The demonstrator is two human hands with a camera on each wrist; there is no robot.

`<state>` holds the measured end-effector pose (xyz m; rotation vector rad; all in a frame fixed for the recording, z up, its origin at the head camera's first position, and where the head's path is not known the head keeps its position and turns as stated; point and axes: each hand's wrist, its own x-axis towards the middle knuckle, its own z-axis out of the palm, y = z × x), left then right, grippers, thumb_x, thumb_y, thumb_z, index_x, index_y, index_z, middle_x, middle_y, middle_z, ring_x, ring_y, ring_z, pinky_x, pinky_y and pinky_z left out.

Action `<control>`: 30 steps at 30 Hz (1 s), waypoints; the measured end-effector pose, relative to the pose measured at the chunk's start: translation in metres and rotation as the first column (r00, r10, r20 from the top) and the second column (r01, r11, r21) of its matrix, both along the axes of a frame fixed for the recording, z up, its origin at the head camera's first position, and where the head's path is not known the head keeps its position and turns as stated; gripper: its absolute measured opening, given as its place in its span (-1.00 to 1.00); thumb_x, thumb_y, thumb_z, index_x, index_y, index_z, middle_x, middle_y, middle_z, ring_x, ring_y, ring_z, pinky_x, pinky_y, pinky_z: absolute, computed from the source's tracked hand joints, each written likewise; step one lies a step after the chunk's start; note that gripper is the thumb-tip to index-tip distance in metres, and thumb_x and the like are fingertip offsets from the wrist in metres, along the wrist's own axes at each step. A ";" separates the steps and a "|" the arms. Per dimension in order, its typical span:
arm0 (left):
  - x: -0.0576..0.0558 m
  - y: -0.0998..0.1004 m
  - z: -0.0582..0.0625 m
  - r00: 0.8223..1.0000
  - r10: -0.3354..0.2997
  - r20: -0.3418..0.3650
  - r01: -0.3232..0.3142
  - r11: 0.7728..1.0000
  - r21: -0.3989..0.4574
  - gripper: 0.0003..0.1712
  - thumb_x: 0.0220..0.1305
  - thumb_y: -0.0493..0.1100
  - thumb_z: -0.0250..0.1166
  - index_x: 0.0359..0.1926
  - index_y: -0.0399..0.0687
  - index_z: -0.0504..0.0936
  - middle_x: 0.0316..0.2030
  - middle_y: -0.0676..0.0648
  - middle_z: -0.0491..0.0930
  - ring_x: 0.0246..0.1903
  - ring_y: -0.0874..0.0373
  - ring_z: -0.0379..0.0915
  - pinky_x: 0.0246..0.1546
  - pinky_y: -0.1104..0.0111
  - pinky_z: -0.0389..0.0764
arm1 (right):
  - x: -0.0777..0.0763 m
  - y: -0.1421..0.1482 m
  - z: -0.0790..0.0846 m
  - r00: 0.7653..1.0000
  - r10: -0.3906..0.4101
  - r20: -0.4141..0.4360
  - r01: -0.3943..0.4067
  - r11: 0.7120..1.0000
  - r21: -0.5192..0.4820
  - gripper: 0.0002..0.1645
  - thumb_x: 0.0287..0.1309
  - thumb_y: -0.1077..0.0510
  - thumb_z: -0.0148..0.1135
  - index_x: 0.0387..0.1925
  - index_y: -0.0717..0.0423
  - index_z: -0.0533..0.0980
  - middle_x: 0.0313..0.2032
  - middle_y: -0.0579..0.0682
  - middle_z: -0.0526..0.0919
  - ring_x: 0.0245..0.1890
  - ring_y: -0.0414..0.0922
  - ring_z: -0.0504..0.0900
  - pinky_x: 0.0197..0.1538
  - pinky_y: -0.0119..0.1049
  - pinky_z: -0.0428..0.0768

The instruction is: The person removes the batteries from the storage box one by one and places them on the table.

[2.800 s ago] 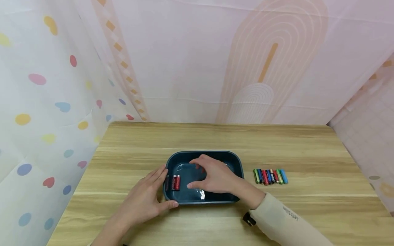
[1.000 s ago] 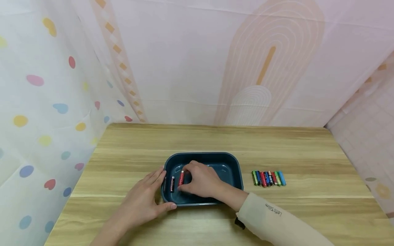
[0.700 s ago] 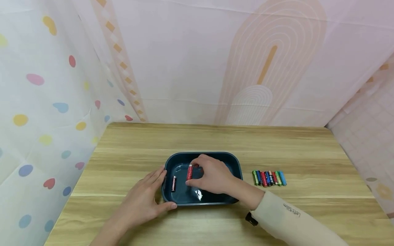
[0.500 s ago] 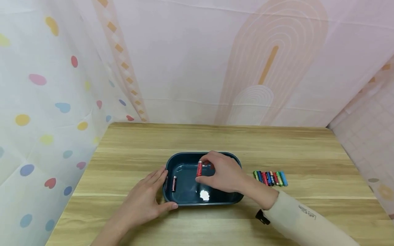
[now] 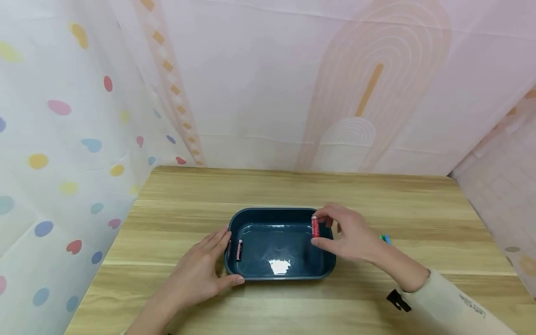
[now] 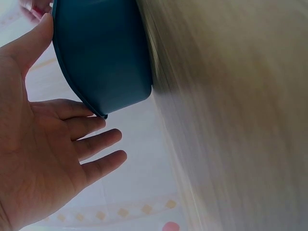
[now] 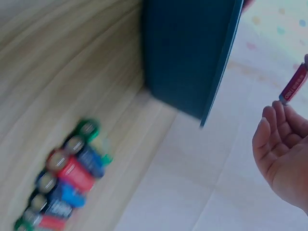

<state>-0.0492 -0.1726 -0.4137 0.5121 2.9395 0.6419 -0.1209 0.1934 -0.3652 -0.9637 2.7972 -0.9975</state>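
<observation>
At the right end of the dark blue tray (image 5: 274,210), my right hand (image 5: 351,232) pinches a red battery (image 5: 315,227) by its two ends, between thumb and fingertips, above the rim. In the right wrist view the same battery (image 7: 293,85) shows lettering on its side. My left hand (image 5: 205,265) rests against the tray's left end, thumb at the front rim. The left wrist view has the fingers of that hand (image 6: 48,139) straight and spread, some touching the rim. A dark red battery (image 5: 239,250) lies inside the tray near its left wall.
Several batteries (image 7: 70,173) in mixed colours lie side by side on the wooden table (image 5: 293,302), right of the tray; in the head view my right hand and forearm hide most of them. A patterned curtain (image 5: 259,93) hangs behind the table.
My right hand picked the red battery up from beside the dark red one and carried it rightward across the tray to its right rim. My left hand stays at the left end.
</observation>
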 end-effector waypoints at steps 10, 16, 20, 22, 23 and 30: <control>0.000 0.000 0.001 1.000 0.005 0.013 -0.005 1.000 -0.001 0.28 0.11 0.51 0.44 0.53 -0.34 0.32 0.55 -0.28 0.23 0.50 -0.31 0.19 0.41 -0.25 0.32 | -0.001 0.055 -0.007 0.992 -0.006 -0.130 0.001 0.999 -0.035 -0.52 -0.02 0.13 0.63 -0.03 -0.05 0.64 -0.21 -0.29 0.61 -0.27 -0.30 0.49 -0.38 -0.33 0.55; -0.001 -0.001 0.000 1.000 0.007 0.000 -0.007 1.000 0.001 0.27 0.10 0.49 0.46 0.52 -0.34 0.33 0.55 -0.28 0.24 0.49 -0.31 0.20 0.41 -0.25 0.32 | -0.002 0.082 -0.009 0.989 0.014 -0.149 -0.019 0.999 -0.029 -0.46 -0.06 0.20 0.64 0.00 -0.04 0.62 -0.19 -0.29 0.60 -0.27 -0.33 0.48 -0.38 -0.33 0.55; 0.000 -0.001 -0.001 1.000 0.004 -0.005 -0.004 1.000 -0.002 0.28 0.10 0.51 0.44 0.52 -0.34 0.33 0.54 -0.28 0.25 0.49 -0.31 0.21 0.41 -0.24 0.32 | -0.003 0.097 -0.012 0.988 0.011 -0.151 -0.012 1.000 -0.006 -0.45 -0.06 0.22 0.65 0.00 -0.03 0.62 -0.20 -0.32 0.58 -0.27 -0.32 0.47 -0.35 -0.36 0.53; 0.000 -0.001 -0.002 1.000 0.002 -0.003 -0.002 1.000 0.000 0.28 0.11 0.51 0.43 0.52 -0.34 0.33 0.54 -0.28 0.25 0.49 -0.31 0.21 0.41 -0.24 0.32 | -0.002 0.104 -0.014 0.989 -0.006 -0.146 0.008 1.000 0.011 -0.46 -0.06 0.21 0.65 0.00 -0.02 0.62 -0.20 -0.33 0.58 -0.27 -0.32 0.47 -0.34 -0.36 0.53; 0.000 -0.001 -0.002 1.000 0.001 -0.003 -0.001 1.000 0.000 0.28 0.11 0.51 0.43 0.52 -0.34 0.33 0.54 -0.28 0.25 0.49 -0.31 0.21 0.41 -0.24 0.33 | -0.001 0.108 -0.015 0.990 -0.014 -0.140 0.016 1.000 0.017 -0.46 -0.05 0.21 0.65 0.01 -0.01 0.62 -0.20 -0.33 0.58 -0.28 -0.30 0.48 -0.33 -0.36 0.53; 0.000 -0.002 -0.001 1.000 0.001 -0.008 -0.001 1.000 -0.002 0.26 0.11 0.48 0.45 0.52 -0.35 0.33 0.53 -0.29 0.26 0.48 -0.32 0.22 0.41 -0.23 0.33 | -0.002 0.135 -0.026 0.997 -0.053 -0.061 0.051 0.998 -0.024 -0.49 -0.02 0.26 0.64 0.00 0.11 0.63 -0.21 -0.28 0.61 -0.32 -0.17 0.52 -0.39 -0.36 0.49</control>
